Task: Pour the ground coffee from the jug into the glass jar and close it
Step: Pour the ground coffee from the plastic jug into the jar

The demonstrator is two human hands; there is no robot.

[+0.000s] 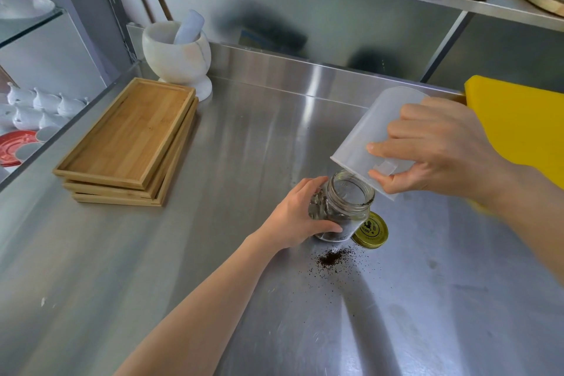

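At the far left, behind a glass pane, white cups (33, 107) and a red plate (13, 146) are partly cut off by the frame edge. On the steel counter (152, 268) lies a stack of wooden trays (128, 140), with a white stone mortar (177, 52) and its pestle (189, 26) just behind. The left forearm comes in from the bottom edge and reaches up and right; the left hand (297, 217) wraps around the side of the glass jar (345, 207), thumb toward the viewer and fingers curled round the far side, where they show only dimly through the glass. The jar stands open near the counter's middle, dark grounds clinging inside; how full it is cannot be made out. Spilled ground coffee (331, 259) is scattered on the counter just in front of it. The gold lid (370, 230) lies just to the jar's right, partly hidden behind it. Above, the right hand (436, 152) grips the translucent plastic jug (372, 134) from its right side, fingers closed over its wall, tipping its mouth steeply down over the jar's opening; the handle is mostly covered by the hand. A yellow board (525, 125) at right is cut off by the frame.
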